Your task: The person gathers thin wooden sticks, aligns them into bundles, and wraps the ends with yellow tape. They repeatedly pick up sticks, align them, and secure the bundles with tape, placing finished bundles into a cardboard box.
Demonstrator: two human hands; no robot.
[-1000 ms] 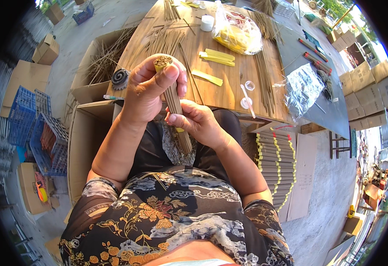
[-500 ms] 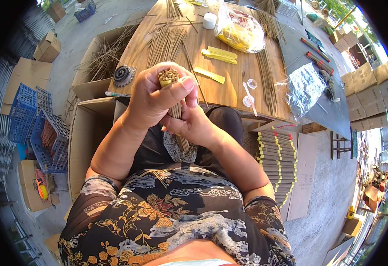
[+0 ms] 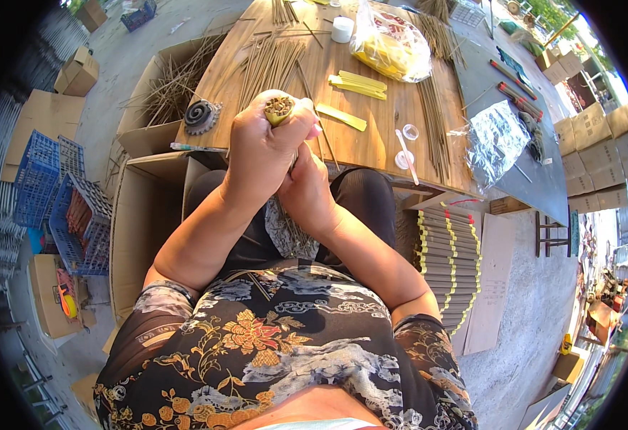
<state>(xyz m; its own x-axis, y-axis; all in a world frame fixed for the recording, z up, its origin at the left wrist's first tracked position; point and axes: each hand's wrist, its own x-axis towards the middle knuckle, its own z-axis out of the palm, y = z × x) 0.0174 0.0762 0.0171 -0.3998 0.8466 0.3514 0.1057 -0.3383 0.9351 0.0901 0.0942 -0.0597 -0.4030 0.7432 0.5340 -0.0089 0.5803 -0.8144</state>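
Two-handed grip at the wooden table (image 3: 375, 154), as I observe it remotely from the head camera. The bundle of brown sticks (image 3: 279, 107) is held at the table's near side, its cut end facing up and rimmed in yellow. I see the left hand (image 3: 269, 147) wrapped tightly around this upper portion, the end protruding just above the fist. The right hand (image 3: 307, 188) is narrow and curled about the shaft directly below; the fingers hide most of the length, and I cannot see the lower end.

On the table, loose sticks (image 3: 274, 64) lie left of its middle, yellow strips (image 3: 357, 84) near its centre, and a clear plastic bag (image 3: 393, 50) with yellow contents toward its far side. A dark spiral object (image 3: 201, 117) sits at its left edge. Left of the table I note a tall cardboard box (image 3: 145, 229) and, farther out, blue crates (image 3: 38, 179). Below its near right corner lie yellow-banded bundles (image 3: 446, 265); to its right are a grey table (image 3: 543, 172) bearing silver sheeting (image 3: 497, 140), then stacked cartons (image 3: 593, 158).
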